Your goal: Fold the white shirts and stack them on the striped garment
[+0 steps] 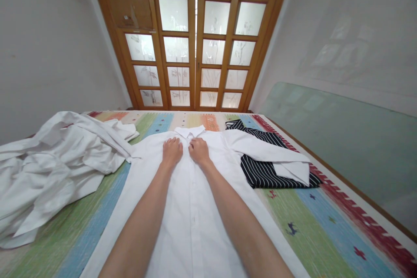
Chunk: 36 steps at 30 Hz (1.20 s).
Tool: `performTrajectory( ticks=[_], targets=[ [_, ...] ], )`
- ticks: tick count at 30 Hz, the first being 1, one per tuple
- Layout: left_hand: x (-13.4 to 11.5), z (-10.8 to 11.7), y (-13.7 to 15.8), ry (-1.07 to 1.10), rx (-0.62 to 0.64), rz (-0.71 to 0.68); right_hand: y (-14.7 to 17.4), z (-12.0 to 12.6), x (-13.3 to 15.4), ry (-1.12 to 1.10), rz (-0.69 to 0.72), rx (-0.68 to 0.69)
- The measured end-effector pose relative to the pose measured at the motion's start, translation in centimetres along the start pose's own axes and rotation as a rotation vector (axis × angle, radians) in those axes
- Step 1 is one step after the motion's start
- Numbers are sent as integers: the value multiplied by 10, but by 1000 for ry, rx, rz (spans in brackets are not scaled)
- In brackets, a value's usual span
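Note:
A white collared shirt (192,208) lies front up and spread out, its collar pointing away from me. Both my hands rest on its upper chest, just below the collar, one on each side of the button line. My left hand (172,152) has its fingers curled down onto the cloth. Close beside the collar opening, my right hand (198,150) is closed too, with fingers and thumb at the shirt front. My hands hide the cloth right under the fingers. One sleeve stretches to the right, over a folded black-and-white striped garment (260,173); the other reaches left.
A heap of crumpled white clothing (65,160) lies on the left, touching the shirt's sleeve. Everything rests on a colourful striped cover (302,234). A pale green panel (325,126) borders the right side. Wooden doors with glass panes (195,43) stand beyond the far edge.

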State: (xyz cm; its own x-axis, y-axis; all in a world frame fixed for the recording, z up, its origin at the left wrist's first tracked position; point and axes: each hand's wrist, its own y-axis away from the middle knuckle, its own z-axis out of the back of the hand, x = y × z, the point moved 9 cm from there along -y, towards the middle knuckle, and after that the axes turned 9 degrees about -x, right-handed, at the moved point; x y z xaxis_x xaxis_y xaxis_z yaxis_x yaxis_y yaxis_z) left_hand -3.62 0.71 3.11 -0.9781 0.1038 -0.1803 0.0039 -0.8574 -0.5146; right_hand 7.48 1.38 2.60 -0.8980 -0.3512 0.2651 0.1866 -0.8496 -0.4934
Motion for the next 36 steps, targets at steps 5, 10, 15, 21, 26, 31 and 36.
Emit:
performTrajectory(
  ticks=[5,10,15,21,26,31,36],
  targets=[
    [-18,-5,0,154,22,-177,3,0,7,48,43,24],
    [-20,-3,1,161,31,-176,4,3,9,35,52,-29],
    [-16,0,1,109,28,-117,4,-6,15,10,120,8],
    [-9,0,2,108,35,-30,2,-16,16,38,158,104],
    [-8,0,4,142,41,-14,-2,-18,17,50,195,119],
    [-8,-2,3,157,25,-17,-8,-20,16,58,174,95],
    [-5,-1,2,166,48,9,-9,-27,10,14,159,186]
  ],
)
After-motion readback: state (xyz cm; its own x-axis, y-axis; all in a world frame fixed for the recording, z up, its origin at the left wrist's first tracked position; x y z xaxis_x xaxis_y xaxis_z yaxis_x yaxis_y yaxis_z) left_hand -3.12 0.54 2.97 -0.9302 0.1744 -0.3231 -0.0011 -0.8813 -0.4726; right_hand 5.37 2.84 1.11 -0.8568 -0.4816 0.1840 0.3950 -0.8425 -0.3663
